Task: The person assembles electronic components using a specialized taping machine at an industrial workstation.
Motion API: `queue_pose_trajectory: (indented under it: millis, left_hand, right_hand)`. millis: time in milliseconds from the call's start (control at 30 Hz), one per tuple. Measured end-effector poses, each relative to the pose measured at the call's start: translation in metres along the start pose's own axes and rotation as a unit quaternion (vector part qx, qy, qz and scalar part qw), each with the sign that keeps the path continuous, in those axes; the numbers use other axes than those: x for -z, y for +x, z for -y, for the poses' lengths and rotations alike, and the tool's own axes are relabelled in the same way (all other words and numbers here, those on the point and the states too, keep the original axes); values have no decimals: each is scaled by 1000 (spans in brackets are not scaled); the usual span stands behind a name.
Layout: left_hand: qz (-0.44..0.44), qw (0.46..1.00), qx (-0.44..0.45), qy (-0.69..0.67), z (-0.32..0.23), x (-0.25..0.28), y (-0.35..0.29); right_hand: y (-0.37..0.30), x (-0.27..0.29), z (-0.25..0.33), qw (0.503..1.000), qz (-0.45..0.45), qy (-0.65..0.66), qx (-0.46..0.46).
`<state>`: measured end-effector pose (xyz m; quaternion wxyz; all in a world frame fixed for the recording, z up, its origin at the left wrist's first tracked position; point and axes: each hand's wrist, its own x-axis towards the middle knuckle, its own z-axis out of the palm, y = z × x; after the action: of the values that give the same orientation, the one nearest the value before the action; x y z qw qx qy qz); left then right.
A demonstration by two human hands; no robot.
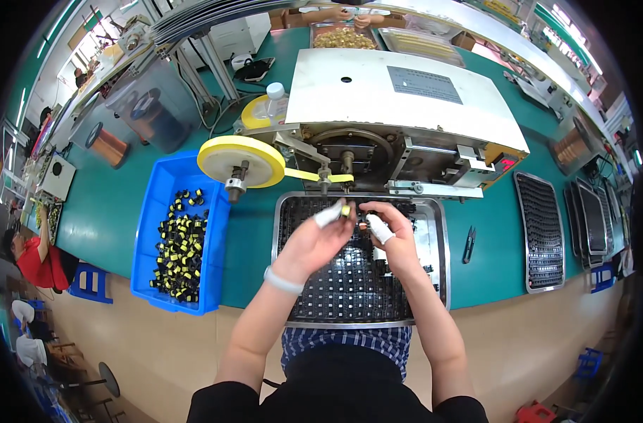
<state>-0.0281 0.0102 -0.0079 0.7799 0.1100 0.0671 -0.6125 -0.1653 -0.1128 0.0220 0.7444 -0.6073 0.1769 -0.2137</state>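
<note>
My left hand (pixel 317 241) pinches a small coil bobbin (pixel 345 211), black with a yellow tape band, just below the spindle of a taping machine (pixel 399 92). Close beside it, my right hand (pixel 394 236) has thumb and forefinger drawn together; a dark bit shows between them, too small to name. White covers wrap a finger or thumb on each hand. Both hands are above a metal tray (pixel 445 264) holding rows of black bobbins. From a yellow tape roll (pixel 238 161) on the machine's left, a strip of tape runs to the spindle.
Left of the tray, a blue bin (pixel 143 243) holds many yellow-taped bobbins. Small black snips (pixel 469 244) lie to the right, before another filled tray (pixel 540 229) and stacked trays (pixel 588 218). A clear bottle (pixel 275 104) stands behind the tape roll. Another person's hands (pixel 349 15) work at the far side.
</note>
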Motion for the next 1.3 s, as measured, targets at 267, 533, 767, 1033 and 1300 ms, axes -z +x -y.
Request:
queue_pose_trajectory:
  millis: [267, 533, 767, 1033, 1300]
  left_hand:
    - [-232, 536, -432, 688, -41, -47, -172]
    - [-389, 251, -115, 879, -106, -16, -255]
    - [-330, 251, -182, 892, -147, 3, -232]
    - [-255, 219, -198, 921, -181, -3, -188]
    - [-171, 235, -244, 925, -83, -72, -189]
  right_hand:
    - [29, -23, -13, 994, 33, -36, 94]
    - [31, -28, -14, 974, 13, -146, 173]
    - [31, -27, -16, 960, -5, -192, 204]
    - [27, -36, -18, 985, -53, -87, 139]
    - [32, -37, -23, 983, -103, -106, 108]
